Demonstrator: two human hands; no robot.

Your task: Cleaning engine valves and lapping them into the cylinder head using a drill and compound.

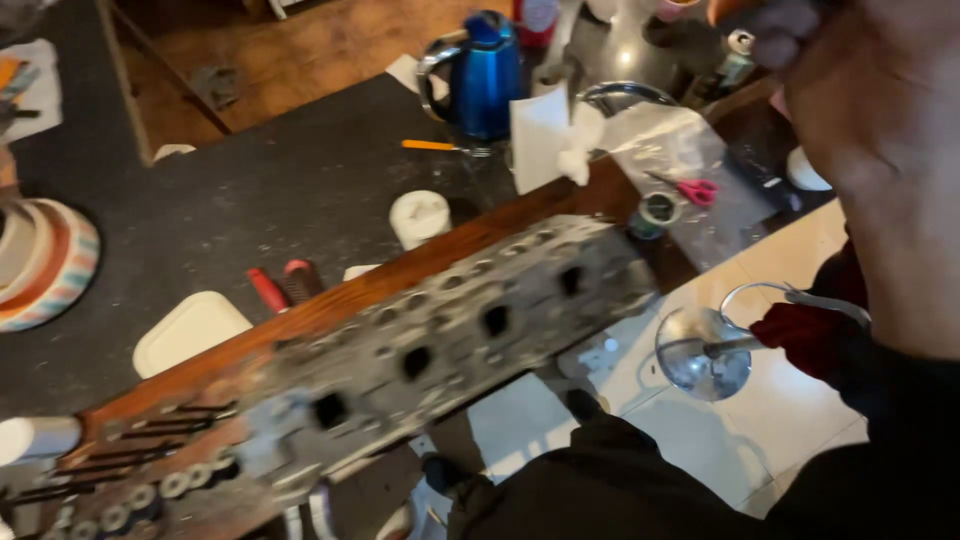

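My right hand (pixel 870 110) is raised close to the camera at the top right. It is blurred, and I cannot tell whether it holds anything. Below it a red-gloved hand (pixel 800 335) on a dark sleeve, seemingly my left hand, grips the handle of a shiny metal ladle-like tool (pixel 700 355) over the tiled floor. A long grey metal engine cylinder head (pixel 450 340) with dark ports lies along the wooden edge (pixel 330 305) of a dark worktop, left of both hands.
On the dark worktop (pixel 250 190) stand a blue kettle (pixel 480 75), a white paper (pixel 545 135), red scissors (pixel 695 190), a tape roll (pixel 658 210), a white cup (pixel 418 215), red-handled tools (pixel 270 290) and a striped bowl (pixel 50 260). Bolts and springs (pixel 130 470) lie at the lower left.
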